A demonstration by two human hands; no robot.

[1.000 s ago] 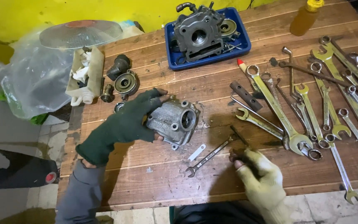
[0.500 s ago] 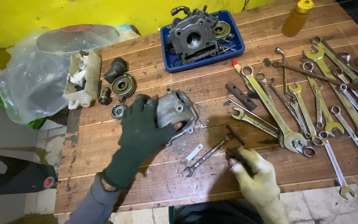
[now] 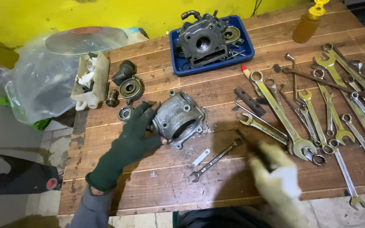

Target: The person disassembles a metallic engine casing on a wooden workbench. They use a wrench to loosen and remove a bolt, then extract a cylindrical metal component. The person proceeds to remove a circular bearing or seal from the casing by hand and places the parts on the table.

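My left hand grips the metal part on the tabletop. My right hand pinches a thin tool.

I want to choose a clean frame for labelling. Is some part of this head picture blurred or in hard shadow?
Head view: the right hand in its pale glove is smeared by motion blur; the left hand on the grey metal housing is sharp. The wrenches are crisp, with some shine. Soft shadows fall on the wooden table; no harsh glare.
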